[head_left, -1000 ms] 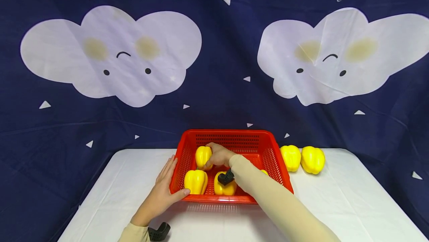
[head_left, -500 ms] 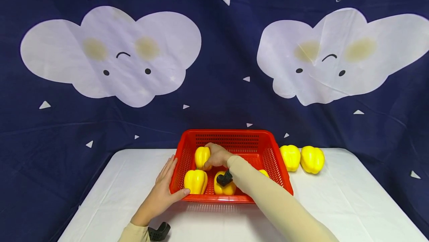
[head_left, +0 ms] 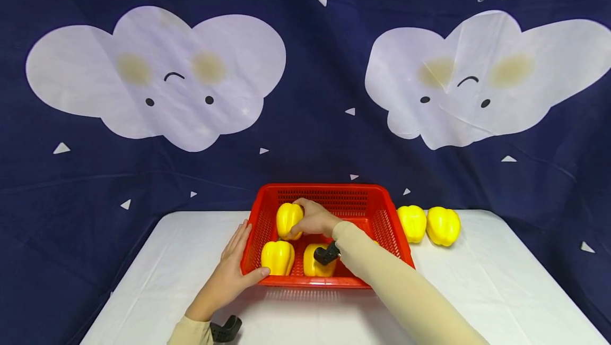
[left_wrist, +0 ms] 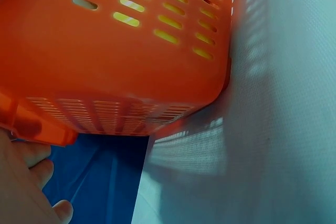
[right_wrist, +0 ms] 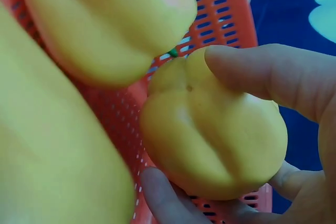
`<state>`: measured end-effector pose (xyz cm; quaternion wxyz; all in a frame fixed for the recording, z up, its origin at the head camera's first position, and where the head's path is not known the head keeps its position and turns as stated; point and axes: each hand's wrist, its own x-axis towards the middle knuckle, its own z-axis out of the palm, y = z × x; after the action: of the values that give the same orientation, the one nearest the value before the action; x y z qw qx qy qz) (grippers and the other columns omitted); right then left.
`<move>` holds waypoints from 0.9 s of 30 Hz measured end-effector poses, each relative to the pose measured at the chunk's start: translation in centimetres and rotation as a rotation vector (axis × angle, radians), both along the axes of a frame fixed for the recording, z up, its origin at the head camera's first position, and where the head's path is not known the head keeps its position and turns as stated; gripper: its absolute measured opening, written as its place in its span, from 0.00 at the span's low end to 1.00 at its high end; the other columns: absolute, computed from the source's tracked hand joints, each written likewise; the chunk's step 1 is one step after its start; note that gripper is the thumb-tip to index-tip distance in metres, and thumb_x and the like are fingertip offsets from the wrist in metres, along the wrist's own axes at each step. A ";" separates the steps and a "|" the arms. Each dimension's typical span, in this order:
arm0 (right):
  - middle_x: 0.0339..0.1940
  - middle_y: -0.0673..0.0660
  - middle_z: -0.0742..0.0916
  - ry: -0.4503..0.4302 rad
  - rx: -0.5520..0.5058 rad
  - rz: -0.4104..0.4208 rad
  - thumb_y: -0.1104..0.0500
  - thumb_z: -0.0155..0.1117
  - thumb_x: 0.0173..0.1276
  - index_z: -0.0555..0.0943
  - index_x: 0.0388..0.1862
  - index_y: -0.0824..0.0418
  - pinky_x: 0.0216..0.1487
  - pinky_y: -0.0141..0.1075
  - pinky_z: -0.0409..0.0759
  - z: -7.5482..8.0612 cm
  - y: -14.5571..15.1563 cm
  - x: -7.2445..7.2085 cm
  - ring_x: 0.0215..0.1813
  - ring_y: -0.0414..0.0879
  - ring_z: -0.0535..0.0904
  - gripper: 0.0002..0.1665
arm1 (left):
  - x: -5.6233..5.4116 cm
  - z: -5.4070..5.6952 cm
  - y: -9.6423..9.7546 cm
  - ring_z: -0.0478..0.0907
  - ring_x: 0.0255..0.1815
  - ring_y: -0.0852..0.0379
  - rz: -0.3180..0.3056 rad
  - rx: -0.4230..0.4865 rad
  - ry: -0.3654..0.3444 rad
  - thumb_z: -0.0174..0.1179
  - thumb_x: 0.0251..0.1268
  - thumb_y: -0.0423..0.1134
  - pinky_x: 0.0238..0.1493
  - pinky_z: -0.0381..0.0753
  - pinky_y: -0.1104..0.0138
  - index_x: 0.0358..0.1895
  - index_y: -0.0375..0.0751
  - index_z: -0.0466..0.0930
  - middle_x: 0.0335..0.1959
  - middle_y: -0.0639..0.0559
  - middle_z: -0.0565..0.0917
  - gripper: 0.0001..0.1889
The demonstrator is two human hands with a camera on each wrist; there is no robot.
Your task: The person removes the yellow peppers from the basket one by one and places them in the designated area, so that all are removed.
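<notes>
My right hand (head_left: pixel 315 218) grips a yellow bell pepper (head_left: pixel 288 221) in the back left part of the red basket (head_left: pixel 329 282). In the right wrist view, the thumb lies on top of this pepper (right_wrist: pixel 210 129), with fingers bent round its far side and underside. Two more bell peppers show at the basket's front: one front left (head_left: pixel 278 258), one near the middle (head_left: pixel 312 266), partly behind the black wrist camera. Another is almost hidden by the right sleeve. My left hand (head_left: pixel 230 269) rests against the basket's left side, fingers straight along the rim and thumb on the front left corner.
Two yellow bell peppers, one nearer the basket (head_left: pixel 411 224) and one farther right (head_left: pixel 444 226), sit on the white-covered table (head_left: pixel 482 281). A dark blue cloth (head_left: pixel 329 95) with printed clouds hangs behind the table's far edge.
My right hand and the bell pepper it grips have risen slightly inside the basket. The left hand, the basket and the other peppers stay where they were.
</notes>
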<state>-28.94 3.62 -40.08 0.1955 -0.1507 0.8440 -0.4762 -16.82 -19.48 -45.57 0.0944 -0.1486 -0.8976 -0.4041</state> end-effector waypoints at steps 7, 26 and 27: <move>0.44 0.59 0.82 0.013 -0.043 -0.010 0.63 0.82 0.46 0.70 0.66 0.64 0.43 0.43 0.84 0.8 0.8 0.4 0.41 0.50 0.80 0.47 | 0.0 0.0 0.1 0.42 0.81 0.37 -0.002 0.000 -0.001 0.70 0.59 0.55 0.69 0.47 0.28 0.81 0.37 0.47 0.83 0.42 0.45 0.55; 0.49 0.56 0.82 0.100 -0.101 0.011 0.60 0.82 0.47 0.71 0.66 0.57 0.51 0.46 0.80 2.0 3.2 2.2 0.45 0.53 0.80 0.46 | 0.0 -0.1 -0.1 0.42 0.81 0.37 0.005 0.005 -0.006 0.70 0.58 0.57 0.69 0.47 0.29 0.81 0.37 0.47 0.82 0.41 0.46 0.55; 0.49 0.56 0.82 0.098 -0.105 0.014 0.60 0.82 0.48 0.71 0.65 0.56 0.51 0.46 0.80 2.2 3.3 2.4 0.46 0.53 0.80 0.45 | 0.0 -0.1 -0.1 0.42 0.81 0.37 0.005 0.004 -0.004 0.70 0.58 0.57 0.69 0.47 0.29 0.81 0.36 0.47 0.82 0.41 0.46 0.55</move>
<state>-26.55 6.96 -37.92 0.1492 -0.1897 0.8254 -0.5103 -16.84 -19.56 -45.65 0.0942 -0.1453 -0.8973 -0.4060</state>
